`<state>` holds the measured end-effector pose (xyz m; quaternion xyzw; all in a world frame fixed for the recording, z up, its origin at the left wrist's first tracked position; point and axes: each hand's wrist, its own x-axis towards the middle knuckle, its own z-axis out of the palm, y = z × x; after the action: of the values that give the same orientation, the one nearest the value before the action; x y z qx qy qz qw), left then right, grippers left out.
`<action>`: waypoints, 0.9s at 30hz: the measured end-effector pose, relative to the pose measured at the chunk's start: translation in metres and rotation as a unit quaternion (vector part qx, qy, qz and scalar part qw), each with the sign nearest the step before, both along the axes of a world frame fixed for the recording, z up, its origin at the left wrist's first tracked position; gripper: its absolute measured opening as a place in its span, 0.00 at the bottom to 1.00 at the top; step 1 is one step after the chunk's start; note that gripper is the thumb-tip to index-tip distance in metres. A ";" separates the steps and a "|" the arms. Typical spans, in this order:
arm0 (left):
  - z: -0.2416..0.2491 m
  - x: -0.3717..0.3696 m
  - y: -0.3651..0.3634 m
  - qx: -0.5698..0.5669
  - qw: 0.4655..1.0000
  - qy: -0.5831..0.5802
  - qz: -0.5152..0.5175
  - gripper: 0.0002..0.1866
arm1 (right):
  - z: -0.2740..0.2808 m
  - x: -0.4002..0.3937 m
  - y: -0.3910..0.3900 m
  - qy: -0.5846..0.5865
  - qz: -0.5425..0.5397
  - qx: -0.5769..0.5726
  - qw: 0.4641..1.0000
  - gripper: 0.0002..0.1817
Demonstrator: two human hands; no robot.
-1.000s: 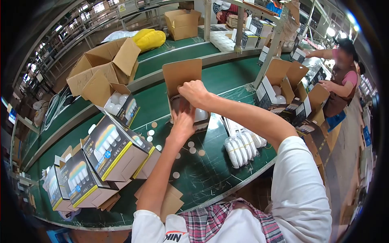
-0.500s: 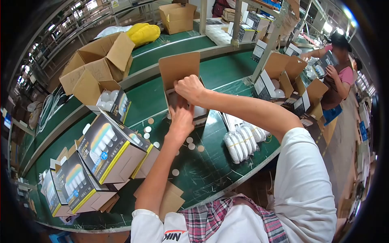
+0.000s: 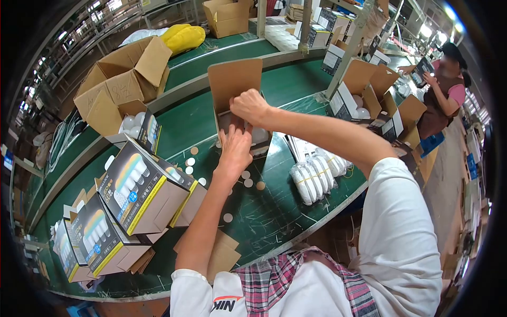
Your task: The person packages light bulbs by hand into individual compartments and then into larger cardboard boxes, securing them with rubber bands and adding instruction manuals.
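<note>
An upright open carton (image 3: pixel 235 79) stands on the green work surface, its brown flap raised at the back. Over its opening, my right hand (image 3: pixel 250 109) is closed with knuckles up; whatever is in its fingers is hidden. My left hand (image 3: pixel 235 150) reaches in over the near side, its fingers stretched downward and apart, touching the inside. Pale round shapes, apparently light bulbs (image 3: pixel 259 136), show inside beside my left hand. Right of the carton lies a plastic-wrapped bundle of white pieces (image 3: pixel 312 181), tied with bands.
Printed bulb cartons (image 3: pixel 140 193) stand at the left, near an open carton of white bulbs (image 3: pixel 132 124). Small round discs (image 3: pixel 248 183) lie scattered on the green surface (image 3: pixel 274 216). A large cardboard box (image 3: pixel 124 74) is behind. At right are more open cartons (image 3: pixel 359 79) and a co-worker (image 3: pixel 443 92).
Both hands stay at the carton. My right hand has shifted slightly and my left fingers have moved a little within the opening. The view has tilted slightly. The co-worker's arms have moved.
</note>
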<state>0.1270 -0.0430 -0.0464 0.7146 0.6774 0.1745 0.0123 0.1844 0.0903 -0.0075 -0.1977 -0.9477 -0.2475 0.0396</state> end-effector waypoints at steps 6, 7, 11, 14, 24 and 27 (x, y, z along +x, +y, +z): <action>-0.002 0.000 0.001 0.016 0.998 -0.053 -0.015 0.42 | 0.027 -0.008 -0.011 -0.051 -0.024 -0.069 0.996 0.06; -0.004 -0.002 0.002 0.058 0.995 -0.077 -0.026 0.43 | 0.031 -0.005 -0.014 -0.039 -0.026 -0.071 0.996 0.06; -0.002 0.000 0.002 0.011 1.000 -0.028 -0.003 0.43 | 0.026 -0.001 -0.004 0.010 -0.016 -0.092 0.996 0.06; -0.002 0.001 0.003 -0.018 1.000 -0.020 0.006 0.42 | 0.006 -0.006 0.006 0.009 -0.006 -0.094 0.996 0.05; 0.006 0.002 -0.008 0.062 0.996 -0.069 -0.012 0.34 | 0.043 0.049 -0.027 0.161 0.099 -0.177 0.966 0.10; 0.028 0.019 -0.042 0.140 0.986 -0.082 -0.025 0.21 | 0.040 0.083 -0.056 0.154 0.102 -0.282 0.942 0.19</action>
<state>0.1458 -0.0852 -0.0180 0.7090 0.6249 0.3256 -0.0278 0.2678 0.0342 0.0324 -0.1387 -0.9761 0.0685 0.1528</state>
